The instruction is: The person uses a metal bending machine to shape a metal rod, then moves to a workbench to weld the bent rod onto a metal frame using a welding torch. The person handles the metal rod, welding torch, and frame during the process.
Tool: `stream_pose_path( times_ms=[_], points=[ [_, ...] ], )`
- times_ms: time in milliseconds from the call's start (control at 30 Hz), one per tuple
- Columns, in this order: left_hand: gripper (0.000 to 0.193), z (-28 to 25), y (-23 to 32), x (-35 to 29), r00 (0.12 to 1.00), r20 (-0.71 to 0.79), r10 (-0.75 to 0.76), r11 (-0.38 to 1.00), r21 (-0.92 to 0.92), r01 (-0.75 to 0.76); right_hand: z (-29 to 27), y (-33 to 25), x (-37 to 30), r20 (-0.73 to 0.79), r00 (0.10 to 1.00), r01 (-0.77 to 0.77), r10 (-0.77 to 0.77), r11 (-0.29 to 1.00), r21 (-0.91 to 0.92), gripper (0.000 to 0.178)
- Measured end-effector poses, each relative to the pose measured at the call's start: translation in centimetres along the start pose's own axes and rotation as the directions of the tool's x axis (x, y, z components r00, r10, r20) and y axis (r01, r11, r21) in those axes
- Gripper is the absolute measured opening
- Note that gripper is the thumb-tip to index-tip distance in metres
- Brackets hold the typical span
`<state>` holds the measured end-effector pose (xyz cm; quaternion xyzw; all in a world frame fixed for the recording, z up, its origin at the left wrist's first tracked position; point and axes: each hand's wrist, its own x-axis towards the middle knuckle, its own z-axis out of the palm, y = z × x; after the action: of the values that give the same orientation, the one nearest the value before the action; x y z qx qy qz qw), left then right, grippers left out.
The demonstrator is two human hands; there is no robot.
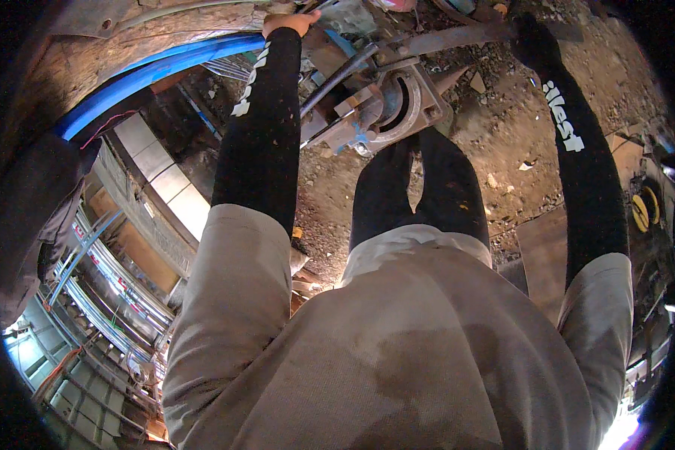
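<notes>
Near the top edge of the frame, left of centre, the left hand (288,25) reaches out with its fingertips pointing right; whether those fingers are closed around anything, I cannot tell. Toward the upper right, the right hand (531,49) is a dark shape over a long flat metal bar (461,37), which runs leftward from it and shows a short stretch past it on the right. That hand's fingers are too dark to make out, so I cannot tell whether they grip the bar or only lie against it. The bar's left end is well apart from the left fingertips, beside a metal base (431,101) with a curved slot, at the upper centre. A grey rod (337,81) slants down and left from near the bar's left end, below and to the right of the left hand. A bright blue strip (165,64) curves across the upper left, its right end passing close to the left wrist. Bare, stony ground (514,131) spreads beneath the bar, and a yellow object (640,213) sits at the right edge.
</notes>
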<state>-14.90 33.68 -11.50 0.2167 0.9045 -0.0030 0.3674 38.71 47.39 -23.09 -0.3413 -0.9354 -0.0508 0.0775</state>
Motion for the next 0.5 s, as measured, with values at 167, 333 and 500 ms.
stream_pose_path(
  times_ms=[167,333,500],
  points=[
    [0.045,-1.3,-2.2,-0.5,0.917,0.295,0.27,0.695,-0.718,0.026,1.3,0.5,-0.4,0.15,0.985,-0.08,0.08,0.997,-0.007,0.052],
    [0.031,-1.5,-3.8,0.7,0.907,0.289,0.308,0.752,-0.658,-0.046,1.2,0.0,-0.1,0.24,0.947,-0.221,0.213,0.975,0.007,0.055],
    [0.049,-1.0,0.0,2.2,0.982,0.098,0.16,0.909,0.374,-0.185,-1.2,-0.8,0.7,0.087,0.994,-0.067,0.068,0.998,-0.015,0.057]
  ],
)
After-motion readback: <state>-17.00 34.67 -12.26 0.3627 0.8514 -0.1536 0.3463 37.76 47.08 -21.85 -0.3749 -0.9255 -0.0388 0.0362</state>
